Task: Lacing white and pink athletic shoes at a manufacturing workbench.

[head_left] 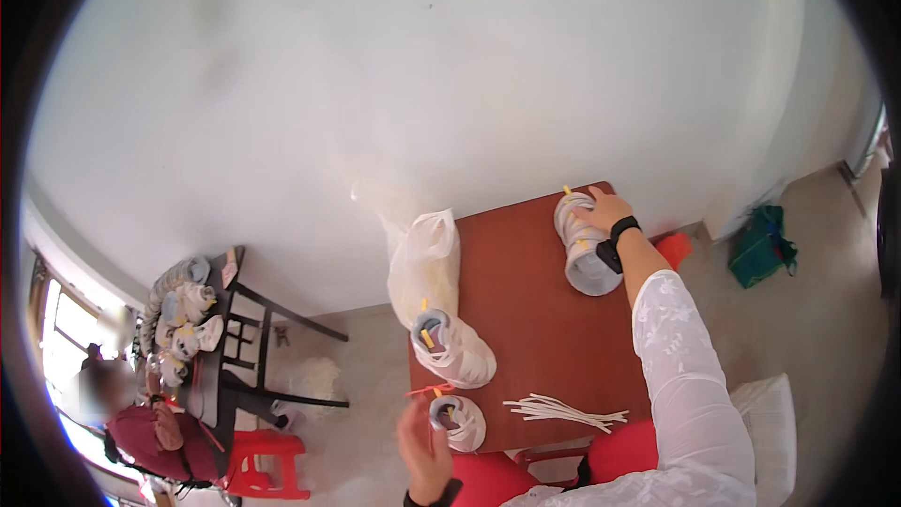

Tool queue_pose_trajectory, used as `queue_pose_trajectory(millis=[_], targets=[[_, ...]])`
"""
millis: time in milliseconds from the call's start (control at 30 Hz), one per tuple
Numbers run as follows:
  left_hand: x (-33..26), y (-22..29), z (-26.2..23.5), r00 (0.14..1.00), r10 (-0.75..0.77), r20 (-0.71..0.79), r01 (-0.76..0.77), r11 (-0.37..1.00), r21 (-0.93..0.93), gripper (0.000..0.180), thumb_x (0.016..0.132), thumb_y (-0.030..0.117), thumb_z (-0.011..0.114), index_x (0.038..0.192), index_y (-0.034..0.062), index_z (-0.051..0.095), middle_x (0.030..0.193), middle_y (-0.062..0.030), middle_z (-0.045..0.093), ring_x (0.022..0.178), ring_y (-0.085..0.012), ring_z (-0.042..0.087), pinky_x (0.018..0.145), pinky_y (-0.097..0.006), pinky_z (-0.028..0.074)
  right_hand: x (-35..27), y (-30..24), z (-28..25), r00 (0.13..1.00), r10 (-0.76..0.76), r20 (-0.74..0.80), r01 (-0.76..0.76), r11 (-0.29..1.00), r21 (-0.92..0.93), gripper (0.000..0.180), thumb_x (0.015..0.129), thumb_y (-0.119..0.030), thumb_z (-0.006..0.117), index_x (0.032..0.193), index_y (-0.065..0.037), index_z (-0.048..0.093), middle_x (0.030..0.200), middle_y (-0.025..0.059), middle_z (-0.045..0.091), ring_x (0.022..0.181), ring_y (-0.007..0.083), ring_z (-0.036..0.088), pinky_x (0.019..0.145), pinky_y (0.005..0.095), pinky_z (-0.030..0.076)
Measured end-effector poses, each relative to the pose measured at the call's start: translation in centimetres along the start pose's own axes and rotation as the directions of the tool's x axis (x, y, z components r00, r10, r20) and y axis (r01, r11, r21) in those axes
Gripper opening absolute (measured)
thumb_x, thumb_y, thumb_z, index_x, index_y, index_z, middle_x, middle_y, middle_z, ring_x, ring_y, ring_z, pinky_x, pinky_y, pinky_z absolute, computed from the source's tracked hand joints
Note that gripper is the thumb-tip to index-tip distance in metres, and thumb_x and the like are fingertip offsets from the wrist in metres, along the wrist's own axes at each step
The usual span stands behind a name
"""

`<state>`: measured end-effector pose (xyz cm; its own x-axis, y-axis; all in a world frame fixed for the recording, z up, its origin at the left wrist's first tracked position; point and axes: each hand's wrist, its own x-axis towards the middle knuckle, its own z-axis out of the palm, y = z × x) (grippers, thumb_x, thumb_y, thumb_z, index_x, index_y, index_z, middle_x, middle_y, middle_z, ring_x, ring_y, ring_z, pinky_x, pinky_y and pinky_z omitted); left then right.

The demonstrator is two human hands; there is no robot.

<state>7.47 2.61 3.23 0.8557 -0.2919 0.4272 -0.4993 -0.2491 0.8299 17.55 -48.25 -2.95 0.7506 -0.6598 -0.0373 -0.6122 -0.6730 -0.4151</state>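
Observation:
A reddish-brown table (535, 310) stands against a white wall. My right hand (601, 211), with a black watch on the wrist, rests on top of a white shoe (584, 249) at the table's far right corner. My left hand (424, 451) is at the near left corner, fingers on the collar of another white shoe (460, 422) that carries a red tag. A third white shoe (452, 349) with a yellow tag lies just behind it. A bundle of white laces (563, 410) lies on the table near the front edge.
A white plastic bag (422, 258) hangs off the table's left edge. A green bag (760, 246) sits on the floor at right. At far left a person in dark red sits by a dark table (211, 357) piled with white shoes, next to a red stool (267, 465).

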Motion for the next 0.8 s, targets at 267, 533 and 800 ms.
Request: queue_pose_trajectory(millis=[267,533,800], targets=[[-5.7,1.4,1.7,0.892,-0.312,0.329,0.283,0.95,0.133,0.027,0.089,0.004,0.061,0.116,-0.0001,0.06,0.1,-0.013,0.069,0.094,-0.0258,0.067,0.083,-0.033,0.052,-3.9,-1.8,-1.9,0.953,-0.207,0.221,0.235,0.966,-0.108,0.085,0.068,-0.059,0.066,0.139,-0.018,0.047,0.114,0.017,0.067,0.105,0.0345,0.064,0.089,0.0434,0.049],[-5.7,1.2,6.0,0.8,-0.061,0.597,0.063,0.998,0.018,0.021,0.087,0.004,0.064,0.109,0.0029,0.065,0.103,-0.0123,0.066,0.09,-0.0273,0.066,0.075,-0.033,0.053,-13.4,-0.9,-0.8,0.936,-0.277,0.219,0.312,0.939,-0.146,0.078,0.069,-0.053,0.072,0.132,-0.012,0.051,0.106,0.0154,0.067,0.097,0.0343,0.064,0.081,0.0439,0.051],[-9.7,1.3,4.8,0.756,-0.185,0.628,0.301,0.95,-0.083,0.018,0.09,0.004,0.062,0.107,0.0001,0.064,0.1,-0.0127,0.066,0.087,-0.0217,0.067,0.077,-0.03,0.053,-23.8,2.8,0.8,0.953,-0.214,-0.214,0.239,0.965,0.104,0.052,0.066,-0.036,0.083,0.099,-0.011,0.052,0.098,0.0079,0.056,0.088,0.0306,0.062,0.071,0.0424,0.051]])
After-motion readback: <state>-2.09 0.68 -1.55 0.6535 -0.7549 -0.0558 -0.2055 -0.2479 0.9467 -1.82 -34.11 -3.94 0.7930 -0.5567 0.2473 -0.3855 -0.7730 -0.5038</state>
